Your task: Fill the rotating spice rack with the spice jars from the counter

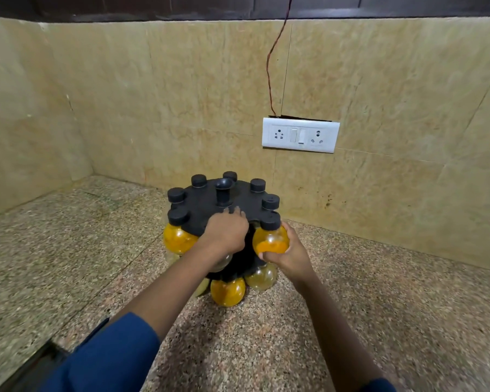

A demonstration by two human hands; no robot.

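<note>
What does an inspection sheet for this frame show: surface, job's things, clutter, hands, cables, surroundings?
Surface: speckled granite counter, bare around the rack.
Job's things: black round rotating spice rack, black-capped jars in upper slots; round yellow-filled jars below.
Clutter: nothing seen.
Grippers: left hand on rack's top plate; right hand gripping yellow-filled round jar at rack's edge.
Cables: thin red wire running into white switch-and-socket panel.
Surroundings: beige tiled walls.

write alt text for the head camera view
A person's right hand holds an orange spice jar at the top tier of a black rotating spice rack while the left hand steadies the rack on a speckled counter.
</note>
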